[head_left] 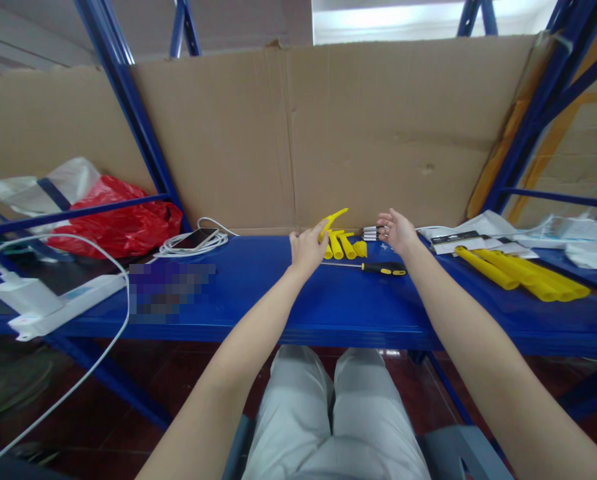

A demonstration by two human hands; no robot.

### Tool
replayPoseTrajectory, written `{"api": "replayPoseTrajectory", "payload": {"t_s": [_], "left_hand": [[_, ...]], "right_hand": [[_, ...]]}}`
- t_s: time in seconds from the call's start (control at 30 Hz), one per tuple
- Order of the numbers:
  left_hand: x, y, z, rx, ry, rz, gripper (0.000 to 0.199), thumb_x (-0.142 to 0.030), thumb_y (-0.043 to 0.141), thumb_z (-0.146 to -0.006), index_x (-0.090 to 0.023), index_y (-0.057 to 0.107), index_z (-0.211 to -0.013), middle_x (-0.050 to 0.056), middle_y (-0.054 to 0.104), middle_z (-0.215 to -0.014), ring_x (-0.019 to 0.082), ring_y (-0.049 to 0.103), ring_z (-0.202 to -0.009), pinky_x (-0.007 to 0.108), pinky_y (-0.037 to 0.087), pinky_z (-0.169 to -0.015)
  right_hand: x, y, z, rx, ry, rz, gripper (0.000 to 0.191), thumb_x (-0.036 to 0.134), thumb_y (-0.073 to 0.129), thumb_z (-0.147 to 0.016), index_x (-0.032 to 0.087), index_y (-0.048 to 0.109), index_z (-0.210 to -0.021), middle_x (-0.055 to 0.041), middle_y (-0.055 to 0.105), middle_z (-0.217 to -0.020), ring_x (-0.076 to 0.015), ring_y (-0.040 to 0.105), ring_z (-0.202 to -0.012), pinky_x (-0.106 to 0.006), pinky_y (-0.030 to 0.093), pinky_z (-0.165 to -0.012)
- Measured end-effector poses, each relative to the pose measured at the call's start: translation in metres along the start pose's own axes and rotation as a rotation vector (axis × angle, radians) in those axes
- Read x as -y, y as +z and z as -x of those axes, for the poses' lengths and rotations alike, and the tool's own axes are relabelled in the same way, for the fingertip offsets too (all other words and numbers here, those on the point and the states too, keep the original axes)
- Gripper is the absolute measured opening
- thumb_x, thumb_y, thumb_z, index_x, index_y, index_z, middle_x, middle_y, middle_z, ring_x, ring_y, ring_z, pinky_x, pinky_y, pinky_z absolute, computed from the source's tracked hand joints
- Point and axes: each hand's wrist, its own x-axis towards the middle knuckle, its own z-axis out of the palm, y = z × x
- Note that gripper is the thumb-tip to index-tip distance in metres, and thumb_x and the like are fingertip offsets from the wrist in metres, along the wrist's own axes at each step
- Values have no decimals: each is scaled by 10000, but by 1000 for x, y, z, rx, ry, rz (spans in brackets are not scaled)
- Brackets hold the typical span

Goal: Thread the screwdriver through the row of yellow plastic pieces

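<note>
My left hand (308, 250) is closed on a thin yellow plastic piece (336, 217), whose tip points up and to the right. Beside that hand, several short yellow plastic tubes (347, 247) and a small yellow part (361, 249) lie on the blue shelf. My right hand (397, 231) is raised, its fingers loosely curled and apart, and I see nothing held in it. Close to its fingertips are small black-and-white items (371, 233) in a stack and a few tiny silvery bits. A screwdriver (383, 268) with a black and yellow handle lies between my forearms.
Long yellow tubes (528, 273) rest at the right, by papers and white packaging (471, 230). At the left are a coiled white cable (193, 247) around a phone, a power strip (73, 303) and a red bag (118, 217). Cardboard (353, 133) stands behind the blue shelf (258, 293).
</note>
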Motion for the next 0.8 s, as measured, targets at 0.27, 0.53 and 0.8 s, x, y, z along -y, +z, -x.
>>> {"api": "replayPoseTrajectory", "payload": {"t_s": [0.27,0.53,0.8], "left_hand": [[19,8,-6,144,-187,-97,398,-298,478,-969,-264,704,-1294,101,771,-1155,266,694,-1131,403,425,-1010],[24,28,-8,314,-165,-37,454,-429,562,-929,-329,646,-1364,57,703,-1325,297,621,-1271,462,453,-1070],[36,40,-10,406,-159,13,457,-393,531,-954,-357,600,-1404,64,586,-1474,352,537,-1363,652,371,-1110]], "right_hand": [[-6,8,6,-72,10,78,232,186,484,-961,180,564,-744,32,522,-558,-65,396,-411,-177,315,-393],[-10,7,3,-66,0,135,199,116,507,-907,170,576,-728,29,513,-544,-69,402,-419,-183,313,-387],[-13,7,-1,-46,-18,177,115,113,606,-825,177,577,-734,36,517,-535,-65,393,-411,-192,312,-391]]}}
